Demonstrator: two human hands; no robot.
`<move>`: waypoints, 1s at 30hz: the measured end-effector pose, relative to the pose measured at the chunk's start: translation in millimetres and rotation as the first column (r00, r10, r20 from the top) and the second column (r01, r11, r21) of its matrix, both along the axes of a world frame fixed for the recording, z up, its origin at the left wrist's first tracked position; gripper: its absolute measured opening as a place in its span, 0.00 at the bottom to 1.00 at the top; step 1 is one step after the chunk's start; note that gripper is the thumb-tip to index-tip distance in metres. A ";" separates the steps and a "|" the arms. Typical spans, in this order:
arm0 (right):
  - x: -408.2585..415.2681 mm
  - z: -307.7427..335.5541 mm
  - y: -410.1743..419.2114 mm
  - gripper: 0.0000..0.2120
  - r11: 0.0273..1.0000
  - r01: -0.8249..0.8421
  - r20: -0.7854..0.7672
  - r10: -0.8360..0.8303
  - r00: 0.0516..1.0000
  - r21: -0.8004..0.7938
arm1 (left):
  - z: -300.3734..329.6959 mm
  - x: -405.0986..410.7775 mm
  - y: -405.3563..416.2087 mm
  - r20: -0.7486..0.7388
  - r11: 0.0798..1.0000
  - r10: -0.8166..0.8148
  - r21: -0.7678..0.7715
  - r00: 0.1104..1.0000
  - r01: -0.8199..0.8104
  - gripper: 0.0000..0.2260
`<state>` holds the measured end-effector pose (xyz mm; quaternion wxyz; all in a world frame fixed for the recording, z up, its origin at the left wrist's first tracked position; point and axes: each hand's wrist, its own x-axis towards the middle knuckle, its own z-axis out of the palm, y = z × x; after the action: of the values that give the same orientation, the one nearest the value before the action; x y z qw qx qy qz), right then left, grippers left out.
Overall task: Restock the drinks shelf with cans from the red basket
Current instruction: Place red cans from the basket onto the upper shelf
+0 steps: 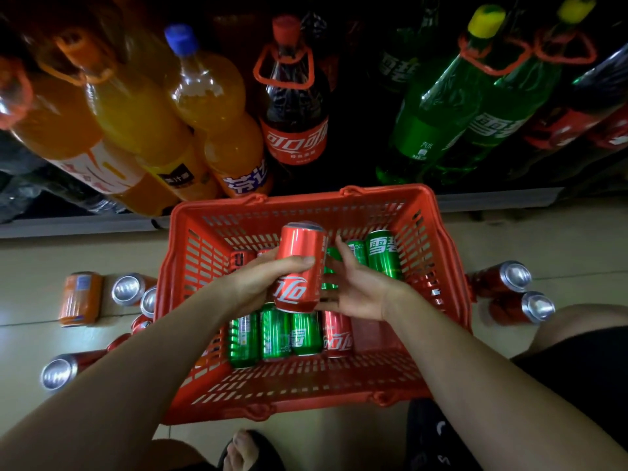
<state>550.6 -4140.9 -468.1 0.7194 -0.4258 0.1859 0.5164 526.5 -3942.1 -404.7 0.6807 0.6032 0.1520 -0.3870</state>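
Observation:
A red plastic basket (210, 253) stands on the floor below the drinks shelf (496, 197). My left hand (261, 283) grips a red cola can (300, 266) and holds it above the basket. My right hand (356, 290) is beside the can with its fingers spread and relaxed, touching or nearly touching the can's right side. Inside the basket lie several green cans (275, 334), a taller green can (382, 254) at the back right, and a red can (336, 336).
Large orange (136, 113), cola (294, 117) and green (438, 113) bottles fill the dark shelf. Loose cans lie on the floor: an orange one (81, 299) and silver-topped ones (127, 288) at left, two red ones (503, 278) at right. My foot (244, 453) is below the basket.

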 end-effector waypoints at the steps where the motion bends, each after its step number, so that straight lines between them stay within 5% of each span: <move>1: -1.3 -1.0 0.9 0.41 1.000 -0.009 0.002 0.009 1.000 -0.005 | 0.8 -0.7 -1.7 0.031 0.999 -0.036 0.038 0.999 0.034 0.37; 11: -5.7 2.0 0.3 0.39 0.997 0.027 -0.033 -0.024 0.999 0.077 | -10.7 -4.4 -9.1 0.228 0.858 -0.415 0.419 0.881 0.296 0.38; 30: -4.1 18.5 6.7 0.36 0.994 0.081 -0.045 -0.078 0.996 0.077 | -7.8 -10.8 -11.7 0.389 0.803 -0.457 0.568 0.800 0.182 0.33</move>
<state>546.4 -4134.2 -449.6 0.7515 -0.3785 0.1971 0.5031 515.7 -3953.8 -412.5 0.4358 0.8562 -0.0454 -0.2736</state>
